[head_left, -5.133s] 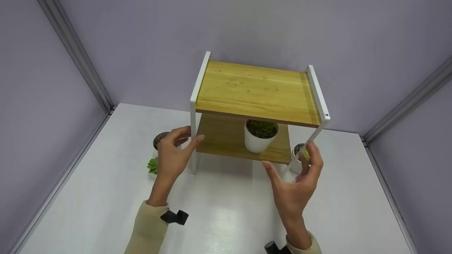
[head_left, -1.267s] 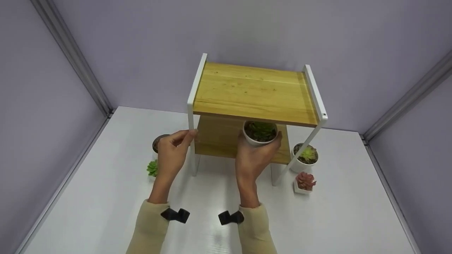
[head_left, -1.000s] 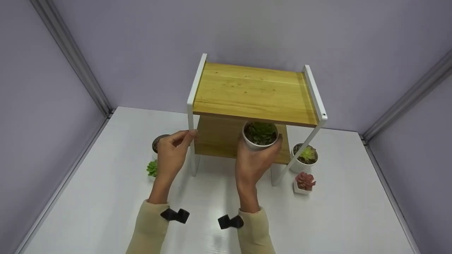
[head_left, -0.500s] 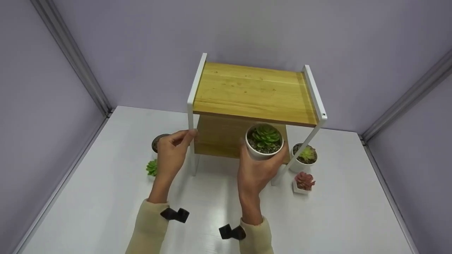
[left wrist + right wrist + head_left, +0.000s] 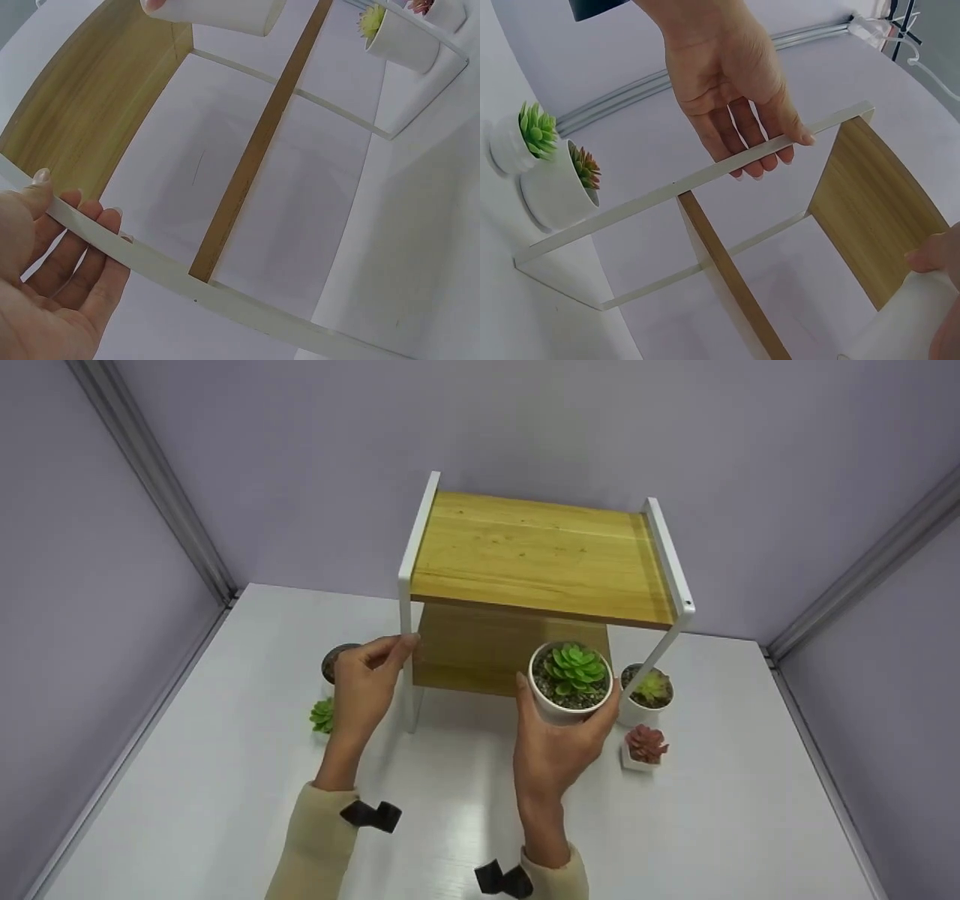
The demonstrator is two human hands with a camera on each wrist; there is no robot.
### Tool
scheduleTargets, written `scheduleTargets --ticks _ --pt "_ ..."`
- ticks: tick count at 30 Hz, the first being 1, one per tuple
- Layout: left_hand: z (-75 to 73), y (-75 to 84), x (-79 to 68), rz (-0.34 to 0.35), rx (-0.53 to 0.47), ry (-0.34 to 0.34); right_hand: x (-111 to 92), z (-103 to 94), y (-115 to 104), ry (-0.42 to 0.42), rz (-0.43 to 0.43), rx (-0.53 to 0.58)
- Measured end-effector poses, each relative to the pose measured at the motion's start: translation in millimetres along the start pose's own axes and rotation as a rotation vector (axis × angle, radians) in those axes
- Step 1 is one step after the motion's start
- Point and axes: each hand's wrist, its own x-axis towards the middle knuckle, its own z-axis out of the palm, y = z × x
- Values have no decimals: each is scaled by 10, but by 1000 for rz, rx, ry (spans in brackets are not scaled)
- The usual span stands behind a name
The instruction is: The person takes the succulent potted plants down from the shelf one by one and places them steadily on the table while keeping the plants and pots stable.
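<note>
A white pot with a green succulent (image 5: 574,671) is in my right hand (image 5: 555,754), whose fingers and thumb wrap its sides. It is held upright at the front of the two-tier wooden shelf (image 5: 540,559), in front of the lower board (image 5: 465,656). My left hand (image 5: 364,690) grips the shelf's white front left post (image 5: 161,266). In the left wrist view the thumb lies on one side of that post and the curled fingers (image 5: 71,262) on the other. The right wrist view shows the white pot (image 5: 907,322) and part of my right hand (image 5: 937,251).
Right of the shelf stand a yellow-green succulent (image 5: 651,690) and a red succulent (image 5: 645,745) in white pots. To the left, a brown-topped pot (image 5: 336,661) and a small green succulent (image 5: 322,715) are partly behind my left hand. Walls enclose the white table (image 5: 720,802).
The succulent stood on the lower board at first, with my right hand near the right post. My right hand has since gripped the pot and drawn it outward, slightly right. My left hand stays at its post.
</note>
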Motion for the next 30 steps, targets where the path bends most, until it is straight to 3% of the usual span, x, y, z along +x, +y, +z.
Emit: scheduleTargets --ticks 5,9,13,21,30 --pt "24 -249 60 37 13 4 -20 -96 -11 -11 2 8" --pt "34 -247 63 19 17 13 -27 -177 -4 -21 5 21" --pt "40 -194 58 -9 9 20 -13 -268 11 -37 -1 16" --pt "-8 93 -20 -38 -2 8 34 -433 53 -83 6 -26" --pt "-20 123 -29 -53 -4 2 115 -610 76 -115 -22 -45"
